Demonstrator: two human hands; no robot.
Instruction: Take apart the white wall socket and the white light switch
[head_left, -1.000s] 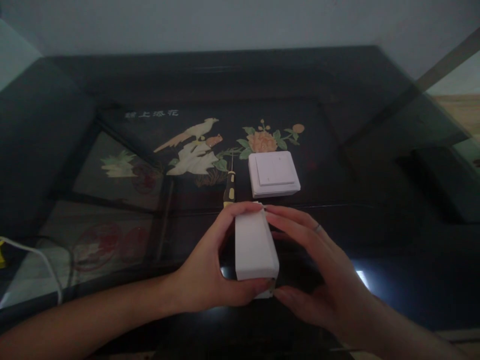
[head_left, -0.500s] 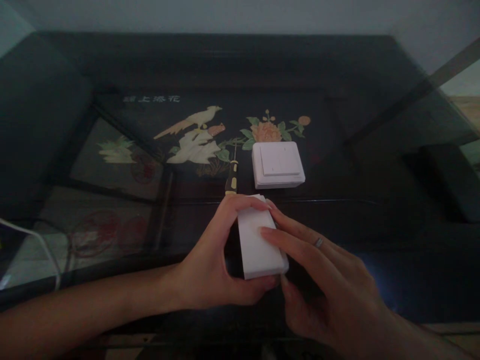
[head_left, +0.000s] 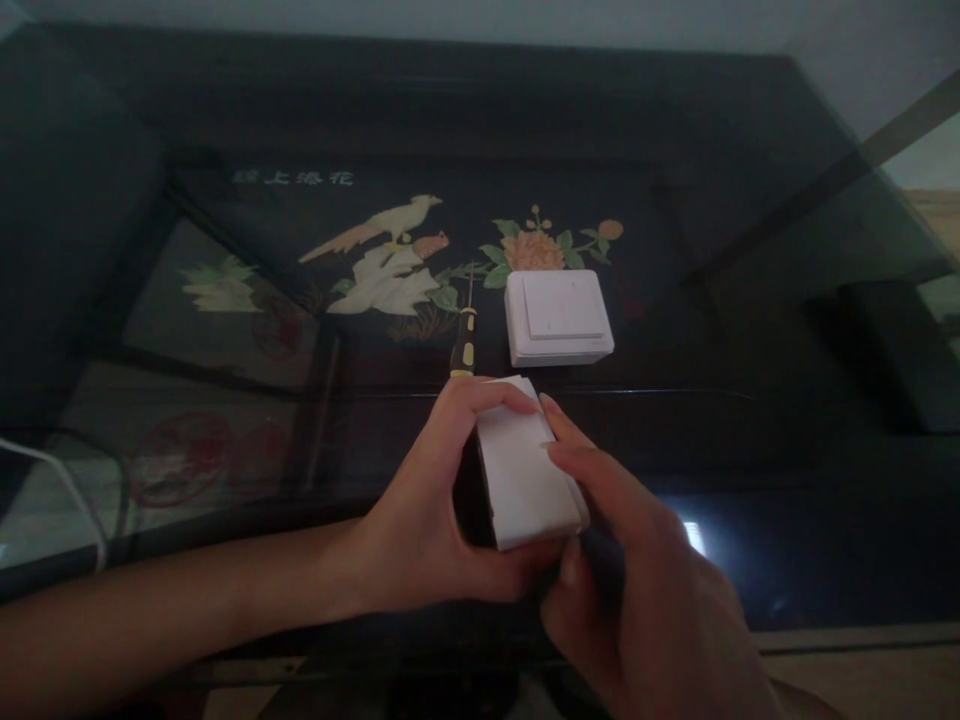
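Observation:
Thumb below and fingers over the top, my left hand (head_left: 431,500) is closed around a white wall-switch box (head_left: 525,480), held tilted on its side above the table. My right hand (head_left: 637,560) grips the right side of the same box, fingertips at its upper right edge and thumb near the lower corner. The side of the box facing right is mostly hidden by my fingers. Beyond my hands, a second white wall switch (head_left: 562,310) lies face up. A screwdriver (head_left: 465,345) with a black and yellow handle lies left of it, shaft pointing away.
Both lie on a dark glossy tabletop (head_left: 750,330) decorated with a bird and flowers. A white cable (head_left: 75,490) crosses the left edge. At the right stands a dark block-like object (head_left: 900,355), its kind unclear in the dim light.
My right hand has turned, its fingers drawing back toward the box's right edge. The held box has shifted slightly right in my left hand's grip. The view has tipped slightly.

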